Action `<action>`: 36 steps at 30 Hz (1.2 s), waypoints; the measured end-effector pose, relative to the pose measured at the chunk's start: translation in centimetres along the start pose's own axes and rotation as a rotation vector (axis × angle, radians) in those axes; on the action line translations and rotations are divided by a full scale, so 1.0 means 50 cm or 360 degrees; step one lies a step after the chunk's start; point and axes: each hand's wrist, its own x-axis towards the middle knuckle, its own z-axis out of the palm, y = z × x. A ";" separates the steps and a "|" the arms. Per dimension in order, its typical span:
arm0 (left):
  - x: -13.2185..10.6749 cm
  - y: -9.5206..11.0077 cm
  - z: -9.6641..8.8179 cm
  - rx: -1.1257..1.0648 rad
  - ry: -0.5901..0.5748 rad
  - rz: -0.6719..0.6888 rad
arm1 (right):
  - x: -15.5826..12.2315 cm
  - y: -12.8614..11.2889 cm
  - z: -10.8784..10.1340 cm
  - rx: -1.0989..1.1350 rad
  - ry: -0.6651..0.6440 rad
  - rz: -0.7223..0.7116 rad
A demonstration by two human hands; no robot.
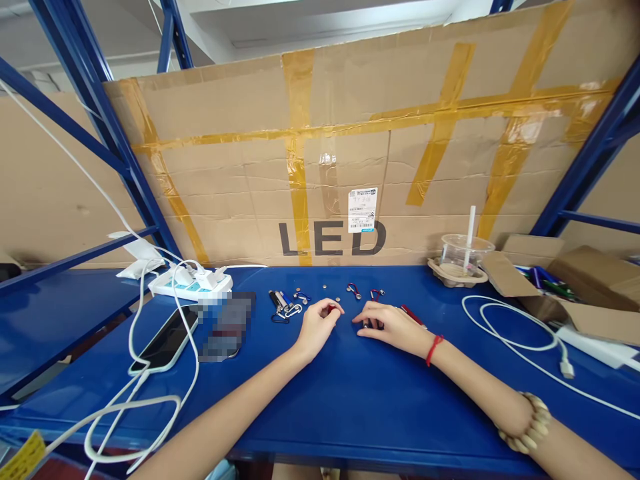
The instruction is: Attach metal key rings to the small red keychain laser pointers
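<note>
My left hand (318,327) is closed in a pinch, with a small red piece (331,308) showing between thumb and fingers. Just to its right, my right hand (395,327) curls over a small dark and silver piece (369,325), mostly hidden by the fingers. Left of my hands lie several slim metal tubes like small flashlights (281,302), some with carabiner clips (294,311). Small round silver discs (337,299) are scattered beyond my fingers. Two red clips (354,291) (377,294) lie farther back, and a red tube (413,316) is partly behind my right hand.
On the left are a phone (167,339), a partly blurred dark item (230,327) and a power strip (193,285) with white cables. A plastic cup (466,253) with a straw, a coiled cable (510,341) and an open carton (590,313) stand right. Cardboard (240,193) backs the blue table (340,413).
</note>
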 end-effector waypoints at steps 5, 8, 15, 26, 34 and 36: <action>0.001 -0.003 0.001 0.0089 0.0035 0.0076 | -0.001 0.001 0.001 0.0001 0.0016 0.0000; 0.000 -0.001 0.001 0.0101 0.0068 0.0103 | 0.000 0.001 0.002 -0.0001 0.0013 -0.0019; 0.002 -0.009 0.000 0.0150 0.0114 0.0220 | 0.002 0.005 0.005 0.0102 0.0040 -0.0068; 0.004 -0.013 -0.004 0.0198 0.0046 0.0255 | 0.002 0.002 0.001 0.0150 0.0075 -0.0145; 0.006 -0.018 -0.008 0.0195 0.0030 0.0250 | 0.000 0.000 0.003 0.0145 0.0055 -0.0199; 0.007 -0.021 -0.008 0.0191 0.0024 0.0255 | 0.000 -0.001 0.003 0.0129 0.0070 -0.0214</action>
